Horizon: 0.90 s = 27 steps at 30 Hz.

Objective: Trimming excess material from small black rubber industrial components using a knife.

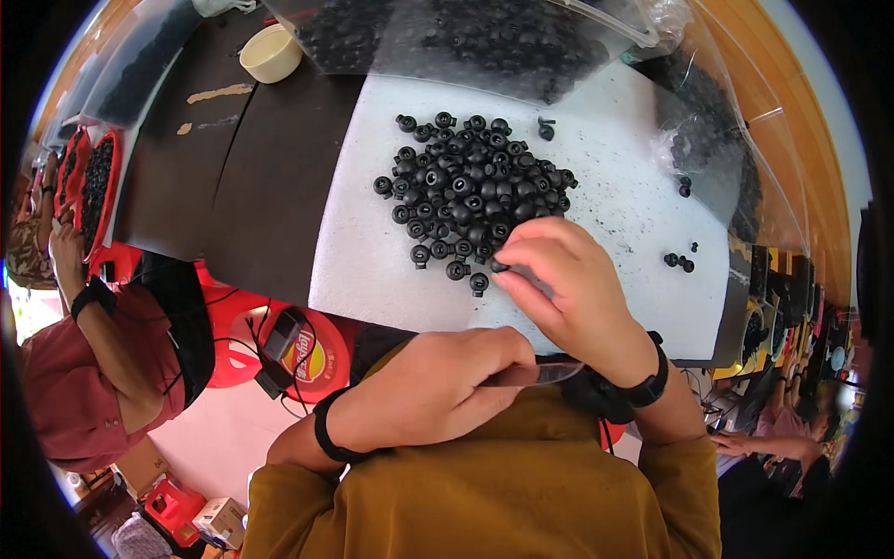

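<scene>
A heap of black ball-shaped cord locks lies on the white foam board before me. At the heap's near right edge, my right hand has its thumb and fingers closed in a pinch on one black cord lock. My left hand is curled close to my body, below the board's near edge. From its fist a short knife points right, its blade showing and its handle hidden by the fingers.
Clear bags of black pieces stand at the back and right. A few loose cord locks lie on the board's right. A cream bowl sits on the dark table, far left. A person's arm works at red trays, left.
</scene>
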{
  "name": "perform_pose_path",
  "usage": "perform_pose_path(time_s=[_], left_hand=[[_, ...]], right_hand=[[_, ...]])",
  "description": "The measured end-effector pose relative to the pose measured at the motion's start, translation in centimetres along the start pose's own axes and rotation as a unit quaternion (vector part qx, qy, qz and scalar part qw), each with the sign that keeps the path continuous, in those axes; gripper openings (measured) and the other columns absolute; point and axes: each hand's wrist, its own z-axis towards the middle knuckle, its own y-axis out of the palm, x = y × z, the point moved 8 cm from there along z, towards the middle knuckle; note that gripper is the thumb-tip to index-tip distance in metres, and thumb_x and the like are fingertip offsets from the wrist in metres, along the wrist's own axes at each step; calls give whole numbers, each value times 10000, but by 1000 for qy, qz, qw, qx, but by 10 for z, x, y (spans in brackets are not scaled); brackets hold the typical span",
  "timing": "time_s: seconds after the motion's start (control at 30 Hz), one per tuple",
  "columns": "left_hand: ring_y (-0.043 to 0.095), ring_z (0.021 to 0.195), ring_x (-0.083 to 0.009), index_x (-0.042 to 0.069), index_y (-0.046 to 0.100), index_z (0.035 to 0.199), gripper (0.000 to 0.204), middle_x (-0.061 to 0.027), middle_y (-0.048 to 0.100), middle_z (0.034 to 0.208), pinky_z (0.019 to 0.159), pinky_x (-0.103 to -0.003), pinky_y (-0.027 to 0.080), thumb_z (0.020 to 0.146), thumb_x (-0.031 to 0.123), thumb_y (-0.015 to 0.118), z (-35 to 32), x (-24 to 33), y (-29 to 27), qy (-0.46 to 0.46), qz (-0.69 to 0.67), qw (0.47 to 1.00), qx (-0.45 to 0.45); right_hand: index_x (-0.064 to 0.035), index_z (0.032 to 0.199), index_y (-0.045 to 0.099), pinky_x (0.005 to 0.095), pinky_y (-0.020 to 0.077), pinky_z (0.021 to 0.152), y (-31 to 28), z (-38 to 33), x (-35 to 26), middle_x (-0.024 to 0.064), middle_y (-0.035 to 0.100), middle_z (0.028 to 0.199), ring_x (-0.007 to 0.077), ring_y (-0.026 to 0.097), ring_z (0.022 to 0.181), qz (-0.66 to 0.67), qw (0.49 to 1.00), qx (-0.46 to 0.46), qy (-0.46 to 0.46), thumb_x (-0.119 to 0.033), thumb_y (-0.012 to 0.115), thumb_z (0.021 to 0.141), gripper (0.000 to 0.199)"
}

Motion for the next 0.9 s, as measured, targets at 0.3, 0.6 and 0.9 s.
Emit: perform_pose_path(time_s=[0.3, 0.6, 0.9], left_hand=[[515, 598, -173, 32, 520, 906, 176, -51, 522, 701, 571, -270, 434, 755, -54, 549, -2, 11, -21, 22, 27, 986, 164], [606, 632, -264, 46, 524, 906, 282, -97, 588, 755, 518, -324, 472, 669, -44, 648, 20, 32, 10, 97, 161, 974, 130], [610, 648, -270, 40, 523, 903, 258, -94, 594, 769, 533, -339, 479, 685, -26, 643, 39, 44, 29, 101, 205, 968, 104]], right_hand=[[5, 1041, 497, 255, 442, 783, -22, -42, -4, 126, 576, 1011, 134, 558, 877, 567, 814, 86, 93, 57, 607, 813, 259], [9, 1012, 506, 270, 454, 790, -34, -67, 9, 147, 580, 984, 161, 576, 875, 626, 770, 121, -4, 90, 663, 752, 314], [5, 1002, 512, 275, 455, 785, -40, -88, 20, 152, 585, 970, 167, 578, 875, 666, 731, 144, 29, 93, 661, 751, 305]])
